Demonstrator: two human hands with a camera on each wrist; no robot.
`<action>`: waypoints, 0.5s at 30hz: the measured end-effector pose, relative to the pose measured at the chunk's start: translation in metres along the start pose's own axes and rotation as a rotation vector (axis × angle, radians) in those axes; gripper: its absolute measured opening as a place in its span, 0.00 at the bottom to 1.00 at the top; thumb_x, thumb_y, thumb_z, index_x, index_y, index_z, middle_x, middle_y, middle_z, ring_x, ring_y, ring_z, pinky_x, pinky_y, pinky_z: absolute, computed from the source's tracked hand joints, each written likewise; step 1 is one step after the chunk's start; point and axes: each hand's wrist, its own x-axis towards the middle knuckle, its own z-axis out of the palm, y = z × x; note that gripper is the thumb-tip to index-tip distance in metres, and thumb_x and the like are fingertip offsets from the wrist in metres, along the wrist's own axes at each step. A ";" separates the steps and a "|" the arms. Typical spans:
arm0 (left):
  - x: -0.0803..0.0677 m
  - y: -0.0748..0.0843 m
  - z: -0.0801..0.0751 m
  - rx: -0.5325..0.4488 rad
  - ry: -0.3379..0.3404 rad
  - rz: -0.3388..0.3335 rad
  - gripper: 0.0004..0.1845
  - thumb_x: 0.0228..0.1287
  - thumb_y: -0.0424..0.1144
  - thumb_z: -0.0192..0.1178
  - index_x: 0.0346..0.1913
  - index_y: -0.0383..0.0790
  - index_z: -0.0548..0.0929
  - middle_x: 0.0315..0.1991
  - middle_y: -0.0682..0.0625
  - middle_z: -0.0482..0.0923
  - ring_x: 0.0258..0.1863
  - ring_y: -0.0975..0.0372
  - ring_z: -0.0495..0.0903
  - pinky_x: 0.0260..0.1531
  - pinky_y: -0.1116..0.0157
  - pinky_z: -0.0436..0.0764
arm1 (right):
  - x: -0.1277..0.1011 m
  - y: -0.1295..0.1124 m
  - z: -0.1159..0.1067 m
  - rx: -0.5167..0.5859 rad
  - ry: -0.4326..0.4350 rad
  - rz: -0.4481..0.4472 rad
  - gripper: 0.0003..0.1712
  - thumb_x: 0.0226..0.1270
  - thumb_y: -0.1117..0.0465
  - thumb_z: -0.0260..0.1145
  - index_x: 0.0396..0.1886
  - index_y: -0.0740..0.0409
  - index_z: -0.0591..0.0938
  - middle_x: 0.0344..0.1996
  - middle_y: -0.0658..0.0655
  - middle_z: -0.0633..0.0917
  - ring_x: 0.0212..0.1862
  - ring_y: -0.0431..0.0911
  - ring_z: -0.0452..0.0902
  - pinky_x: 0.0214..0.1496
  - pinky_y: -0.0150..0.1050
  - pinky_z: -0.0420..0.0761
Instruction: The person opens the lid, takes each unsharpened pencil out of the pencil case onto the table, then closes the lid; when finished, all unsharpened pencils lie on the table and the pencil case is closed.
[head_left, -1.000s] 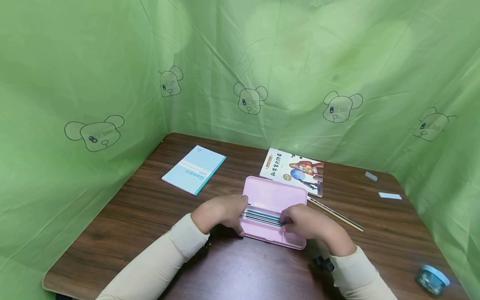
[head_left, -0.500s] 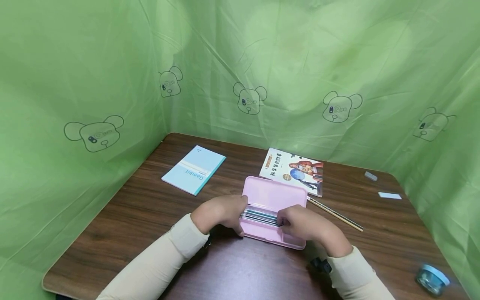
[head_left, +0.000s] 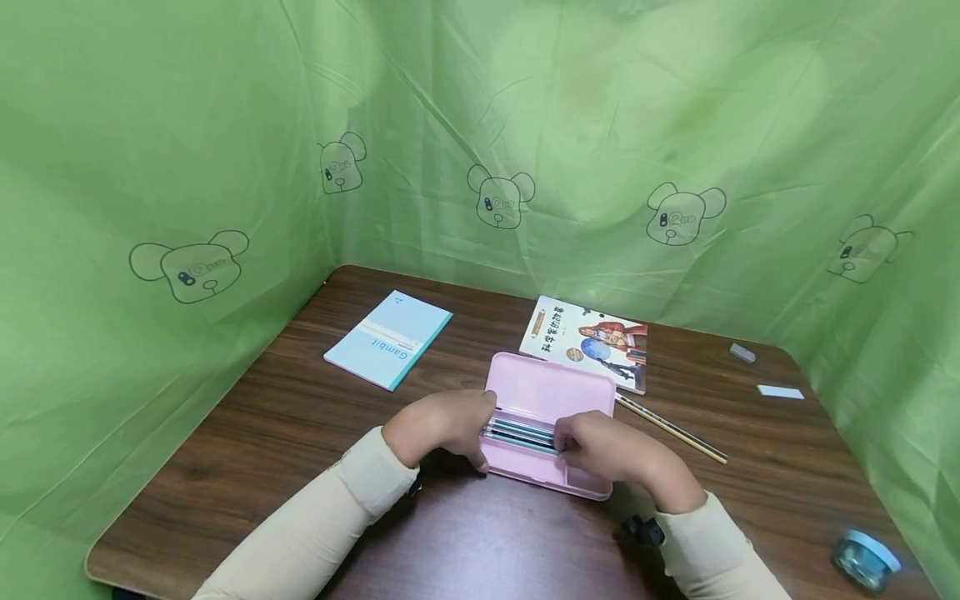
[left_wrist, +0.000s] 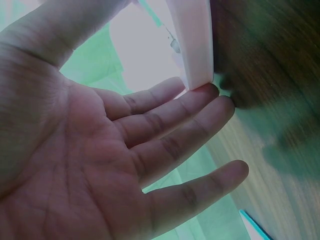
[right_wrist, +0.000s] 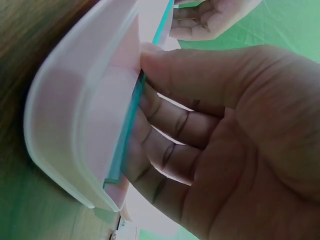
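Observation:
An open pink pencil case (head_left: 522,465) lies on the table in the head view, its lid (head_left: 536,379) tilted back. Several pencils (head_left: 517,432) in teal and dark colours lie side by side in its long compartment. My left hand (head_left: 442,421) holds the case's left end, thumb at the near corner and fingers farther back. The left wrist view shows those fingertips (left_wrist: 207,92) against the case wall. Inside the case's right part, my right hand (head_left: 603,446) pinches a teal pencil (right_wrist: 122,135) between thumb and fingers. The hand hides the pencils' right ends in the head view.
A book (head_left: 592,337) with an illustrated cover lies behind the case, partly under its lid. Two pencils (head_left: 671,427) lie to the right. A blue notebook (head_left: 390,339) is at left. Farther right are an eraser (head_left: 742,352), a white strip (head_left: 780,392) and a blue-lidded jar (head_left: 865,560).
My right hand has shifted slightly left along the pencils, then stayed there. The pencils have turned or shifted a little in the compartment. My left hand and the case have stayed put.

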 end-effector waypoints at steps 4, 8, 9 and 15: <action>0.000 0.000 0.000 -0.010 0.001 0.001 0.40 0.52 0.53 0.90 0.59 0.35 0.80 0.44 0.51 0.83 0.42 0.61 0.81 0.56 0.59 0.86 | 0.000 0.000 0.000 -0.002 0.004 -0.020 0.09 0.74 0.67 0.76 0.35 0.53 0.84 0.28 0.42 0.80 0.34 0.34 0.72 0.40 0.34 0.76; 0.000 0.000 0.001 -0.017 0.003 0.002 0.40 0.52 0.52 0.91 0.58 0.35 0.80 0.43 0.51 0.83 0.41 0.61 0.81 0.55 0.60 0.86 | 0.000 0.000 -0.001 0.013 -0.006 -0.009 0.09 0.74 0.68 0.76 0.34 0.53 0.84 0.28 0.43 0.80 0.34 0.34 0.72 0.40 0.34 0.76; 0.000 0.000 0.001 -0.019 0.002 0.002 0.40 0.52 0.52 0.91 0.58 0.35 0.80 0.43 0.51 0.83 0.41 0.61 0.81 0.55 0.60 0.86 | -0.001 0.000 -0.002 0.017 -0.009 -0.005 0.09 0.74 0.68 0.76 0.34 0.53 0.84 0.28 0.43 0.80 0.34 0.35 0.72 0.40 0.34 0.76; 0.000 0.000 0.000 -0.018 0.000 0.001 0.39 0.53 0.52 0.90 0.58 0.35 0.80 0.43 0.52 0.83 0.41 0.61 0.80 0.54 0.60 0.85 | -0.002 0.000 -0.003 0.027 -0.014 0.005 0.08 0.74 0.70 0.74 0.36 0.55 0.85 0.30 0.45 0.82 0.35 0.36 0.73 0.41 0.34 0.78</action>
